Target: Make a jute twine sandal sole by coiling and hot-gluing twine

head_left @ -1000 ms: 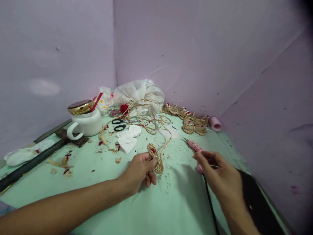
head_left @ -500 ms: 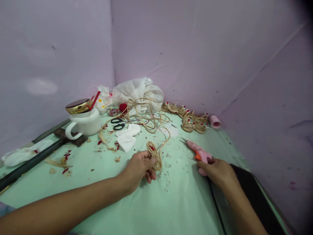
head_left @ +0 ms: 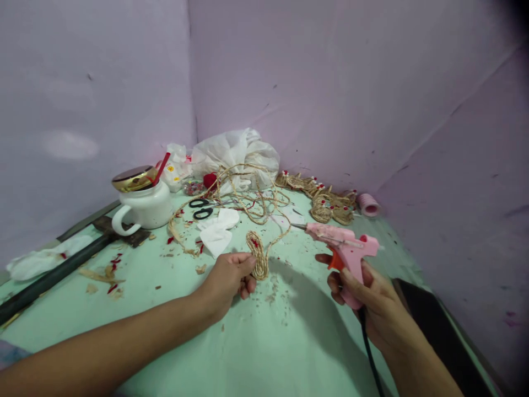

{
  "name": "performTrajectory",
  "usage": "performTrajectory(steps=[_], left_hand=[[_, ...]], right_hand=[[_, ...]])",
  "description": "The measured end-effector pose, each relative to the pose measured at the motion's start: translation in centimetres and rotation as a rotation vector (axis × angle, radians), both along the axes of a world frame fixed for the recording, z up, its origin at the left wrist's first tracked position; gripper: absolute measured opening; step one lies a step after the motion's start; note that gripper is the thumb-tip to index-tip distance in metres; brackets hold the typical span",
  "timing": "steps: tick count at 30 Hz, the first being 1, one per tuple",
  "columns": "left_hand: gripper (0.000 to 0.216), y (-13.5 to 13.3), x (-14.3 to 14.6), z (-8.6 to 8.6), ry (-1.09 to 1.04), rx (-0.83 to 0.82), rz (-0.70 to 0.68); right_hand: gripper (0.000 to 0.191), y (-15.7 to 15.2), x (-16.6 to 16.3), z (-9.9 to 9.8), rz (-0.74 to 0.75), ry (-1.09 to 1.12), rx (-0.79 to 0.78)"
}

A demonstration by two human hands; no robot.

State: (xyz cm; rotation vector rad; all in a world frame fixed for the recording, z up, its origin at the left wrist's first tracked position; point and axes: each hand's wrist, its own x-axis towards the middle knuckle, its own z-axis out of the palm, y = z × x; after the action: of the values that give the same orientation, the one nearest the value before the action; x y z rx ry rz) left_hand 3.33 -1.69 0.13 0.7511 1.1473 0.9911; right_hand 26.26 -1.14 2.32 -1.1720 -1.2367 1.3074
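Between the thumb and fingers of my left hand is a flat oval coil of braided straw cord, with a red bit near its top. From the coil the loose cord runs up to a tangled heap at the back. My right hand grips a pink glue gun by its handle, lifted above the table. Its metal nozzle points left, to the right of the coil and above it, apart from it. The fingers are near the orange trigger; whether they press it I cannot tell.
Black-handled scissors and white paper pieces lie behind my left hand. A white mug and a hammer are at left. Finished-looking coiled straw pieces, a pink spool and a plastic bag line the back.
My right hand has raised the glue gun off the table and turned it so the nozzle points left. My left hand and the coil have shifted slightly left.
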Motion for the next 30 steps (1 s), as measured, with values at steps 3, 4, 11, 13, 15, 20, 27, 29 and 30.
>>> performTrajectory(steps=[3,4,11,13,15,20,27,29,30], left_hand=[[0.033,0.3,-0.5,0.0,0.066,0.038,0.000],[0.033,0.5,-0.7,0.0,0.084,0.046,-0.002],[0.031,0.7,-0.8,-0.3,0.135,0.047,-0.005],[0.031,0.7,-0.7,-0.4,0.141,0.051,-0.006],[0.031,0.7,-0.7,-0.4,0.144,0.056,-0.010],[0.029,0.7,-0.7,-0.2,0.156,0.063,-0.018],[0.032,0.7,-0.6,-0.2,0.173,0.075,-0.032],[0.031,0.7,-0.6,-0.3,0.181,0.079,-0.037],[0.030,0.7,-0.6,-0.4,0.186,0.082,-0.040]], right_hand=[[0.041,-0.9,-0.2,-0.5,0.081,-0.062,0.053],[0.041,-1.1,-0.2,-0.7,0.100,-0.105,0.062],[0.039,-1.6,0.2,-1.4,0.172,-0.326,0.105],[0.042,-1.6,0.2,-1.4,0.198,-0.342,0.118],[0.041,-1.6,0.1,-1.5,0.210,-0.353,0.134],[0.036,-1.5,-0.1,-2.1,0.182,-0.347,0.183],[0.034,-1.8,-0.2,-2.3,0.166,-0.362,0.184],[0.034,-1.8,-0.2,-2.3,0.155,-0.356,0.182],[0.035,-1.8,-0.3,-2.3,0.150,-0.353,0.183]])
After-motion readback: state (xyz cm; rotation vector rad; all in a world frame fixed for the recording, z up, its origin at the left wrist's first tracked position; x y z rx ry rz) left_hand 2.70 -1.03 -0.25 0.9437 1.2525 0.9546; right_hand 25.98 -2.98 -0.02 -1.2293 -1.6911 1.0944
